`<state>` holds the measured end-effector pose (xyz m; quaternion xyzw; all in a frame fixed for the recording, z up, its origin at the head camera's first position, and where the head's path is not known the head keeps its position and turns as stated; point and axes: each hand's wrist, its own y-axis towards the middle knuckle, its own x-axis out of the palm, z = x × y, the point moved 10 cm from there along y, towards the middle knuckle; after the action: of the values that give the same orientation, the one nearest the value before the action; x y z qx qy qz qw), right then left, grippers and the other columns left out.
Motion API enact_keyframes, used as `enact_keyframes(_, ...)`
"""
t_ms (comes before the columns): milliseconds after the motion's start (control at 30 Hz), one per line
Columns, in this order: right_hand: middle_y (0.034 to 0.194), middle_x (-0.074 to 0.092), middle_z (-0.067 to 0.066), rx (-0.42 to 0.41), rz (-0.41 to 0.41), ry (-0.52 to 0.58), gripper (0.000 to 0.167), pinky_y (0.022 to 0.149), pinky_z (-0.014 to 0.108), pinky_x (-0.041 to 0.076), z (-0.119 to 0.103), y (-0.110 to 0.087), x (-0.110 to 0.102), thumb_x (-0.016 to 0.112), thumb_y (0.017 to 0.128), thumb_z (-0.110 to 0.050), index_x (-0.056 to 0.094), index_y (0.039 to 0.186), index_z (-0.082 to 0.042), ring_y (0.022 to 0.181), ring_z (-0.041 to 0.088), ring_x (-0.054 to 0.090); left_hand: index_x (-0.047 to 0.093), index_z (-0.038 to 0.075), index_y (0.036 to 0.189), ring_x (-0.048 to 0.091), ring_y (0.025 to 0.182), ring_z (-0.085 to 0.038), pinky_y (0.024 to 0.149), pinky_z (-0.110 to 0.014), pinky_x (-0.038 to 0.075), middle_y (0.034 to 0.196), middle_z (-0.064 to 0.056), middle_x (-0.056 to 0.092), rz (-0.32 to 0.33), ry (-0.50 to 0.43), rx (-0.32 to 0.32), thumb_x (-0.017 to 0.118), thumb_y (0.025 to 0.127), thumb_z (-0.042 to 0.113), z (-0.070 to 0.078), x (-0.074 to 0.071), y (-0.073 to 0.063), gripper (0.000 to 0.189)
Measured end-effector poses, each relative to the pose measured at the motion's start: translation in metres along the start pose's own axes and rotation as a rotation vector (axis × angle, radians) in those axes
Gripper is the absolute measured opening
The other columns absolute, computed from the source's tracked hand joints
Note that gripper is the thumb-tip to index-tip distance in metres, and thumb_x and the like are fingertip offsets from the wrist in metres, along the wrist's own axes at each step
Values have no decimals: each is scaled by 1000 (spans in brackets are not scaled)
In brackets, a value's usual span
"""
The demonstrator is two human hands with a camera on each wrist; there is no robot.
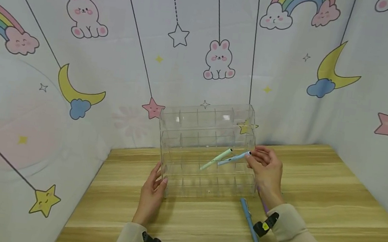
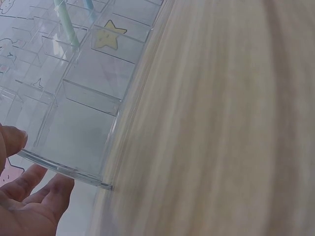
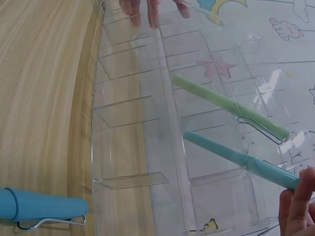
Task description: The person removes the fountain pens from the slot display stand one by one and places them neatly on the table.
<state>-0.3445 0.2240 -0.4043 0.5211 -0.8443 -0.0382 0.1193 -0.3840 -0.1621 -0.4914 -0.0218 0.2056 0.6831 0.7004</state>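
A clear tiered organizer (image 1: 205, 180) with several compartments stands on the table. My left hand (image 1: 151, 194) holds its left side edge, thumb in front and fingers round the outside, as the left wrist view also shows. With its fingertips, my right hand (image 1: 268, 171) pinches the upper end of a light blue pen (image 1: 234, 157). The pen slants down to the left, its lower end at a compartment of the organizer. Beside it a light green pen (image 3: 231, 105) with a wire clip leans in the neighbouring compartment, touched by neither hand.
On the table (image 1: 328, 204), a darker blue pen (image 1: 250, 223) lies in front of the organizer's right end. A purple pen (image 1: 263, 200) is partly hidden behind the right wrist. A white curtain (image 1: 184, 76) with cartoon prints hangs close behind and at both sides.
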Motion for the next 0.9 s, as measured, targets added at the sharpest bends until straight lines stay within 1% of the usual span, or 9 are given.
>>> enact_keyframes(100, 93, 75, -18, -11, 3, 19, 41, 68, 19, 63, -2, 1, 0, 77, 94, 6, 60, 132, 4, 84, 0, 72, 31, 31, 171, 62, 140, -45, 114, -55, 55, 163, -25, 50, -9, -3, 4, 58, 112, 17, -1, 1, -1, 66)
enact_keyframes(233, 94, 75, -15, -20, -2, 51, 40, 66, 20, 63, -3, 0, 0, 74, 94, 10, 58, 131, 6, 83, 1, 72, 31, 33, 170, 61, 141, -44, 114, -55, 55, 165, -24, 48, -15, -9, -1, 58, 113, 18, -3, 2, -1, 65)
enact_keyframes(333, 95, 75, -14, -31, -6, 64, 38, 66, 21, 64, -5, -2, -2, 73, 95, 10, 58, 129, 6, 84, 2, 71, 31, 32, 171, 61, 141, -44, 114, -54, 56, 164, -24, 48, -15, -7, 1, 58, 113, 18, -3, 2, -1, 65)
enact_keyframes(467, 96, 75, -13, -63, 14, 75, 36, 67, 21, 64, -12, -3, -9, 74, 96, 7, 59, 127, 4, 85, 2, 71, 31, 31, 171, 62, 141, -44, 114, -54, 56, 164, -24, 49, -15, -6, 1, 58, 113, 17, -2, 1, -1, 66)
enact_keyframes(633, 97, 74, -8, -100, 52, 123, 30, 66, 20, 64, -20, -5, -19, 76, 94, 6, 63, 120, -4, 84, 4, 71, 31, 31, 171, 62, 140, -44, 113, -55, 56, 163, -24, 50, -10, -8, 3, 58, 113, 16, 0, 1, 0, 66)
enact_keyframes(667, 97, 74, -7, -106, 57, 129, 30, 66, 19, 64, -21, -5, -21, 76, 94, 7, 63, 120, -4, 83, 5, 71, 31, 30, 171, 62, 140, -45, 113, -55, 56, 163, -25, 50, -8, -6, 9, 58, 113, 16, 0, 1, 0, 66)
enact_keyframes(767, 96, 73, -6, -131, 66, 128, 31, 67, 19, 64, -25, -6, -24, 75, 95, 8, 62, 121, 1, 82, 4, 72, 31, 27, 171, 62, 139, -46, 112, -55, 57, 162, -26, 50, -4, -5, 17, 57, 112, 15, 1, 0, 0, 66)
enact_keyframes(867, 97, 72, -4, -151, 64, 137, 36, 68, 19, 64, -29, -7, -25, 75, 95, 8, 58, 127, 8, 81, 4, 73, 31, 28, 171, 62, 140, -46, 113, -55, 56, 163, -25, 50, -5, -6, 12, 58, 112, 15, 0, 0, 0, 66)
enact_keyframes(900, 97, 72, -3, -156, 64, 145, 34, 68, 19, 64, -29, -7, -25, 75, 95, 7, 59, 126, 7, 81, 4, 73, 30, 29, 171, 62, 140, -45, 113, -55, 56, 163, -25, 50, -7, -5, 8, 57, 112, 15, 0, 1, 0, 66)
